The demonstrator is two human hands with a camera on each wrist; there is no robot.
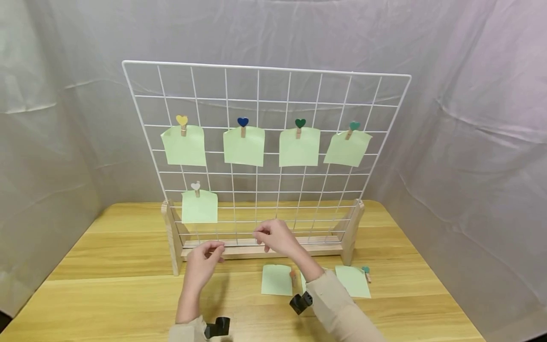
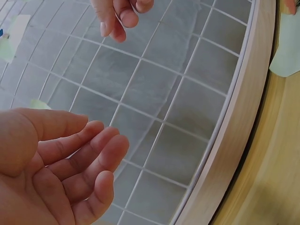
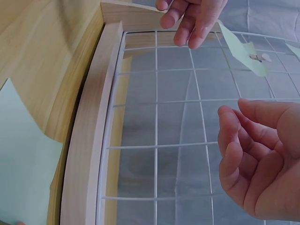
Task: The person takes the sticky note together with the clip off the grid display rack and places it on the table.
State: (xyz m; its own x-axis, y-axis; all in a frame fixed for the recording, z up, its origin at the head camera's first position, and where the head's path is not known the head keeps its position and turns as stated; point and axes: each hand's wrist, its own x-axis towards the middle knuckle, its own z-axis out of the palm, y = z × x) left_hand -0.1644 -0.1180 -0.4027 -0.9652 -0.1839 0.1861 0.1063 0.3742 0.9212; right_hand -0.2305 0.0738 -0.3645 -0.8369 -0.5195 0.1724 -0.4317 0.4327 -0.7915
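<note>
In the head view my left hand [image 1: 202, 266] hovers before the lower left of a white wire grid [image 1: 267, 100], its fingers loosely bent with nothing between them. My right hand [image 1: 277, 237] is a little higher and to the right, also empty, fingers relaxed. Closest to the left hand hangs a pale green paper note [image 1: 199, 208], fixed to the grid by a white heart clothespin [image 1: 196, 187]. Both wrist views show bare fingertips in front of the wires [image 3: 156, 136]. Above hangs a row of several green notes [image 1: 244, 147], each under a heart clothespin, such as the blue one [image 1: 242, 123].
On the table [image 1: 107, 294], in front of the wooden stand [image 1: 260, 252], lie a green note [image 1: 277, 281] beside an orange clothespin [image 1: 293, 275] and another note [image 1: 353, 282] beside a teal clothespin [image 1: 366, 273]. My right forearm partly hides a note between them. Grey cloth surrounds the table.
</note>
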